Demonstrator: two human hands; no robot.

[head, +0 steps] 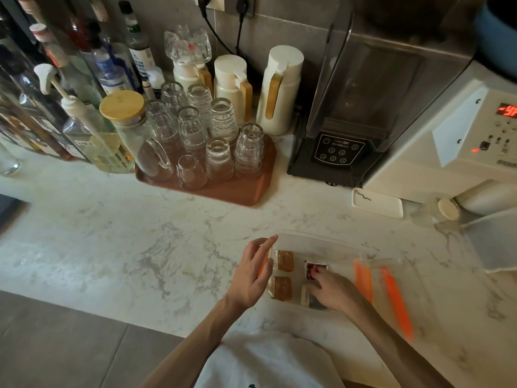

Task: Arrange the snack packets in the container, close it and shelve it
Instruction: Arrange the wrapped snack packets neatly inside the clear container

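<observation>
A clear plastic container (321, 242) with orange side clips sits on the marble counter near the front edge. Inside lie two brown snack packets (284, 260), a red-and-black packet (314, 268) and a grey packet (312, 299). My right hand (331, 291) reaches into the container, its fingertips resting on the red-and-black packet. My left hand (253, 275) hovers at the container's left wall with fingers spread, holding nothing. The clear lid (391, 292) with orange clips lies on the counter just right of the container.
A brown tray (237, 190) of upturned glasses stands behind, with bottles at the left. White jugs (279, 91), a dark blender (344, 121) and a white appliance (461, 141) line the back right. A small white dish (377, 203) lies near them.
</observation>
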